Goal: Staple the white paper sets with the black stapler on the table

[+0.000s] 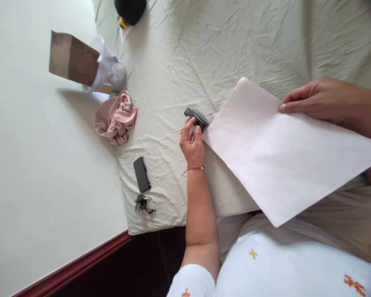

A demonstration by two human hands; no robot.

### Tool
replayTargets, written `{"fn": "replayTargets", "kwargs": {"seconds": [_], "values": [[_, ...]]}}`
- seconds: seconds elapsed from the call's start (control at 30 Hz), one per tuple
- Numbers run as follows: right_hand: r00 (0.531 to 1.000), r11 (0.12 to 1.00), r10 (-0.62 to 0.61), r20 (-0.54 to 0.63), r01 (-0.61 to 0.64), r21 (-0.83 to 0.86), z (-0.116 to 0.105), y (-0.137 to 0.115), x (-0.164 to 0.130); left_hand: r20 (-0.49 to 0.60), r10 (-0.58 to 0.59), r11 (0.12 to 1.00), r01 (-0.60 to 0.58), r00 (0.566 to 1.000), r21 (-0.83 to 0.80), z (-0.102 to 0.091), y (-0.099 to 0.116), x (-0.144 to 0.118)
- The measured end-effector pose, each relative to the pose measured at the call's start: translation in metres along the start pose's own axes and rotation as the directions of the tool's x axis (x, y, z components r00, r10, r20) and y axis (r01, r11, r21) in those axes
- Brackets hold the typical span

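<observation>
At frame centre, my left hand (192, 142) grips a black stapler (193, 115) at the left corner of the white paper (278, 161), right of centre. My right hand (318, 99) pinches its upper edge. Apparent step: corner alignment; next move calls for steady paper.

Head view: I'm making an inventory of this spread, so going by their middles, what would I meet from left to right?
Brown box → pink cloth → black phone-like object → black stapler → white sheet.
</observation>
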State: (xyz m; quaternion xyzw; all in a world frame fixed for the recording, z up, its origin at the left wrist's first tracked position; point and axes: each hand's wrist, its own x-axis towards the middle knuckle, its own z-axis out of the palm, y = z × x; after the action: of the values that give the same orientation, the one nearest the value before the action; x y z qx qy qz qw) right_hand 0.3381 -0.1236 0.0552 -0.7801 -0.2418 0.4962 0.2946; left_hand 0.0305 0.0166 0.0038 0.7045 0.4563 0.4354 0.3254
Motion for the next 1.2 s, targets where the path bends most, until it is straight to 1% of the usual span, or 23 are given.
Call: {"fn": "replayTargets", "kwargs": {"seconds": [0.07, 0.13, 0.23, 0.37, 0.47, 0.6, 0.83, 0.93, 1.1, 1.2], "values": [[0.999, 0.999, 0.027, 0.029, -0.027, 0.023, -0.001, 0.001, 0.002, 0.007, 0.016, 0.999, -0.015, 1.0, -0.046, 0.006, -0.01, -0.004], [0.998, 0.998, 0.056, 0.017, -0.057, 0.026, -0.002, -0.001, 0.002, -0.001, 0.025, 0.995, -0.025, 1.0, -0.098, 0.008, -0.016, -0.007], [0.997, 0.996, 0.081, -0.015, -0.081, 0.024, -0.002, -0.005, -0.003, -0.031, 0.028, 0.987, -0.033, 0.999, -0.157, 0.007, -0.017, -0.007], [0.997, 0.995, 0.082, -0.014, -0.081, 0.058, 0.0, -0.007, -0.005, -0.044, 0.013, 0.983, -0.02, 0.999, -0.184, 0.005, -0.015, -0.006], [0.999, 0.999, 0.039, -0.031, -0.038, 0.034, 0.001, -0.004, -0.002, -0.04, 0.004, 0.984, -0.011, 0.999, -0.18, 0.006, -0.015, -0.006], [1.0, 1.0, 0.0, -0.021, 0.0, 0.003, 0.0, 0.002, 0.002, -0.029, -0.001, 0.986, -0.004, 1.0, -0.164, 0.007, -0.017, -0.007], [0.998, 0.998, 0.045, -0.033, -0.044, 0.038, -0.001, -0.002, -0.004, -0.037, 0.026, 0.982, -0.032, 0.999, -0.183, 0.008, -0.024, -0.007], [0.999, 0.999, 0.04, -0.022, -0.039, 0.034, -0.001, -0.003, -0.006, -0.035, 0.022, 0.984, -0.028, 0.999, -0.179, 0.007, -0.026, -0.006], [1.0, 1.0, 0.023, -0.004, -0.023, 0.012, -0.003, -0.002, -0.006, -0.014, 0.02, 0.99, -0.022, 1.0, -0.138, 0.007, -0.023, -0.006], [1.0, 1.0, 0.018, -0.002, -0.018, -0.002, -0.003, -0.001, -0.005, -0.026, 0.028, 0.992, -0.031, 0.999, -0.121, 0.007, -0.02, -0.007]]}}
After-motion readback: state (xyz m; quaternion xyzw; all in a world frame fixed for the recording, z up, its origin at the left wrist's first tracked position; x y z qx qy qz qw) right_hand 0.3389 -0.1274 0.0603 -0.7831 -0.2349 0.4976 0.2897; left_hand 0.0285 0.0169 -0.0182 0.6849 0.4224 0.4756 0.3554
